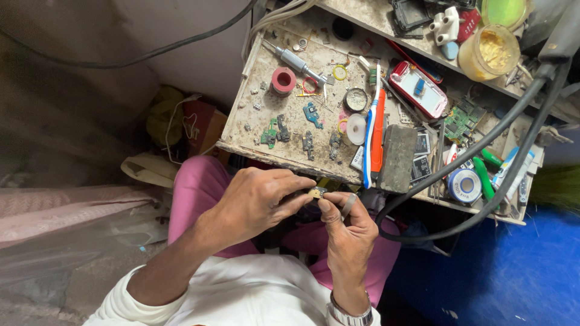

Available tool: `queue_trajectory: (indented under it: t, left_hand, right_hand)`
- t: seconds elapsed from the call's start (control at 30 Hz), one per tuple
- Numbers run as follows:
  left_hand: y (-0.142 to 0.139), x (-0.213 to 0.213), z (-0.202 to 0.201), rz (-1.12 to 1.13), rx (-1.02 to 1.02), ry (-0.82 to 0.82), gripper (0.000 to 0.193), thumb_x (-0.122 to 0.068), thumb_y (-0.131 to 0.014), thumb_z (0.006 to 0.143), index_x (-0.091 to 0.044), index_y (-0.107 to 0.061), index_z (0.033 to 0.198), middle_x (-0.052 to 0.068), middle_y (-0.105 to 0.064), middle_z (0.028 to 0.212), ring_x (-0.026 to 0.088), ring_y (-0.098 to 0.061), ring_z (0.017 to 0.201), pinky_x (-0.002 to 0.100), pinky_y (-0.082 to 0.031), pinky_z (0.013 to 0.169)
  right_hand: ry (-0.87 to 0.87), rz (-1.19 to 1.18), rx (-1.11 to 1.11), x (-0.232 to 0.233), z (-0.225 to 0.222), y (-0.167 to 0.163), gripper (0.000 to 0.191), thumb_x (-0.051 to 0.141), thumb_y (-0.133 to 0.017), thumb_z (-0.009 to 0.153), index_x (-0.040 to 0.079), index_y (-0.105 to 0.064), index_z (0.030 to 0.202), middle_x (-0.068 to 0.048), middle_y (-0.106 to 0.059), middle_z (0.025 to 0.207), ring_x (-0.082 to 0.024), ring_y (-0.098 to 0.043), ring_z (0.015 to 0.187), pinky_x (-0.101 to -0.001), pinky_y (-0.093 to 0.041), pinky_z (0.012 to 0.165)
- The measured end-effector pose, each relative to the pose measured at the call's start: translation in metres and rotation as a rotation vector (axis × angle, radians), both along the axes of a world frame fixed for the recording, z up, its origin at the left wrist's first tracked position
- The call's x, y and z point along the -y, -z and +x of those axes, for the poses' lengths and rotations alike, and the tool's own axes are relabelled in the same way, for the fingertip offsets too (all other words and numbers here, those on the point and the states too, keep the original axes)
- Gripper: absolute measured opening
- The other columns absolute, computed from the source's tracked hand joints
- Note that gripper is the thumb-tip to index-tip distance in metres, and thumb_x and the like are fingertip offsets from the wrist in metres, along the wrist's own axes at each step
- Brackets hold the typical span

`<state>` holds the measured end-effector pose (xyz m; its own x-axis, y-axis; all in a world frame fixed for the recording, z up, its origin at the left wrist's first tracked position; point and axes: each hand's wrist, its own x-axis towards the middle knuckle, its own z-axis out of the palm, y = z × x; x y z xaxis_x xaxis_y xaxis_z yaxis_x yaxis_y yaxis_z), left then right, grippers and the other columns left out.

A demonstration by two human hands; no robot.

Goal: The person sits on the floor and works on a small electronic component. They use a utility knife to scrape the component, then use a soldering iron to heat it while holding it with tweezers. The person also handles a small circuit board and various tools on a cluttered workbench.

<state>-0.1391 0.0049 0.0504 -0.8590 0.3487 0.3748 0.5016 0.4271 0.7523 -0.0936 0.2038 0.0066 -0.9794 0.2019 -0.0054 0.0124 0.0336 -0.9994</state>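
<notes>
both hands (pixel 302 208) pinch a small part (pixel 315 192) just before the workbench (pixel 266 154).

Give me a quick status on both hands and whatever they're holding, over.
Left hand and right hand both pinch one small component over the lap. Cluttered workbench just beyond. Black cables loop close by the right hand, not touching.

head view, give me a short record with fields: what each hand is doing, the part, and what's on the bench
left hand: fingers pinch a small part from the left
right hand: thumb and fingers grip the same part from the right; ring on one finger, watch on the wrist
part: tiny, brownish, held over the lap below the bench edge; too small to tell its kind
bench: dirty, with small circuit boards, a red tape roll, a toothbrush, a red phone
cables: two black, looping off the bench
</notes>
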Motion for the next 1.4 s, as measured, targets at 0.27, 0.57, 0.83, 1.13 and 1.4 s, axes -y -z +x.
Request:
queue_trajectory:
  t: [0.27,0.57,0.83,1.13,1.4]
  left_hand:
    - [-0.001,0.001,0.000,0.002,0.016,0.005,0.024,-0.019,-0.077,0.089,-0.003,-0.075,0.106,0.011,-0.075,0.088,0.027,-0.073,0.074,0.038,-0.058,0.062]
    - [-0.003,0.001,0.001,-0.005,0.004,0.022,0.024,-0.019,-0.076,0.090,-0.002,-0.074,0.106,0.010,-0.074,0.086,0.027,-0.072,0.073,0.038,-0.057,0.062]
    - [-0.003,0.001,0.001,-0.001,0.015,0.025,0.024,-0.019,-0.077,0.090,-0.002,-0.074,0.106,0.010,-0.074,0.085,0.026,-0.072,0.073,0.038,-0.057,0.061]
    - [-0.004,0.002,0.002,0.014,0.008,0.018,0.025,-0.017,-0.078,0.089,-0.003,-0.075,0.109,0.010,-0.074,0.086,0.025,-0.073,0.072,0.036,-0.058,0.062]
    - [-0.016,0.004,-0.003,-0.022,-0.118,-0.064,0.021,-0.018,-0.078,0.090,-0.005,-0.075,0.107,0.010,-0.075,0.089,0.025,-0.073,0.073,0.036,-0.059,0.063]
  right_hand:
    - [0.006,0.006,-0.002,0.002,-0.001,-0.003,0.018,0.011,-0.081,0.089,-0.001,-0.076,0.101,0.001,-0.068,0.086,-0.005,-0.056,0.072,-0.0190,-0.045,0.065]
    - [0.004,-0.004,0.003,0.002,0.000,-0.005,0.018,0.011,-0.081,0.088,-0.001,-0.076,0.100,0.000,-0.067,0.084,-0.005,-0.056,0.071,-0.0192,-0.045,0.064]
    - [0.005,0.011,0.004,0.001,0.000,-0.004,0.018,0.012,-0.082,0.089,-0.001,-0.076,0.100,0.000,-0.068,0.085,-0.005,-0.056,0.072,-0.0191,-0.045,0.065]
    - [0.011,0.012,0.005,0.001,0.000,-0.001,0.019,0.012,-0.082,0.088,0.000,-0.076,0.101,0.001,-0.068,0.085,-0.005,-0.057,0.072,-0.0190,-0.046,0.065]
    - [0.033,-0.080,0.005,-0.003,0.003,0.003,0.021,0.013,-0.080,0.091,0.000,-0.075,0.106,0.000,-0.067,0.086,-0.005,-0.056,0.071,-0.0182,-0.043,0.063]
